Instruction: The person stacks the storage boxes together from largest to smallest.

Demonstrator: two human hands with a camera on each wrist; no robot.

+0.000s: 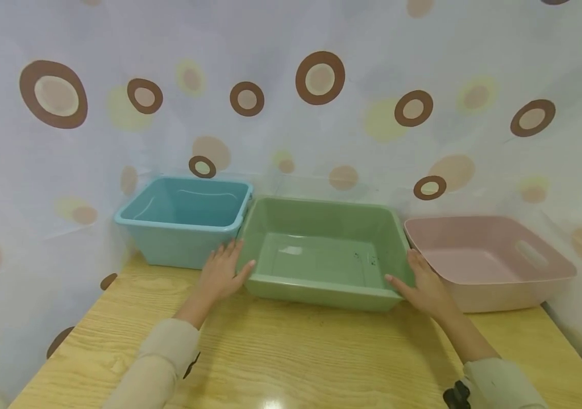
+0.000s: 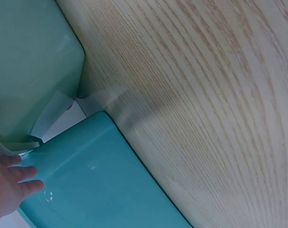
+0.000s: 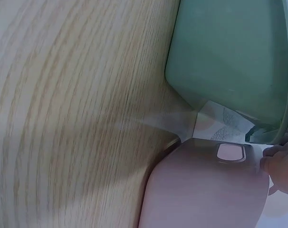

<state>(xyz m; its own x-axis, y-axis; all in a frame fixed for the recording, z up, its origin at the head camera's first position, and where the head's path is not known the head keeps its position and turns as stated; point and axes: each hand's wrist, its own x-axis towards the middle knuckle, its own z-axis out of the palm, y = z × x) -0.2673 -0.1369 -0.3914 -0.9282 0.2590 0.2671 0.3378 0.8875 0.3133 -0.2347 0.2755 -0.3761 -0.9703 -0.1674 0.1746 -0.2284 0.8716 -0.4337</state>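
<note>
A green rectangular basin sits on the wooden table between two other tubs. At its left front corner is my left hand, fingers spread along the outer side and thumb at the rim. In the left wrist view those fingers lie between the green basin and the blue tub. My right hand rests at the right front corner, its thumb reaching over the rim and its fingers extended beside the pink basin. The right wrist view shows the right hand partly, by the green rim.
The blue tub stands left of the green basin, near the wall. A curtain with brown circles hangs behind all three. The light wooden table extends toward me in front of the tubs.
</note>
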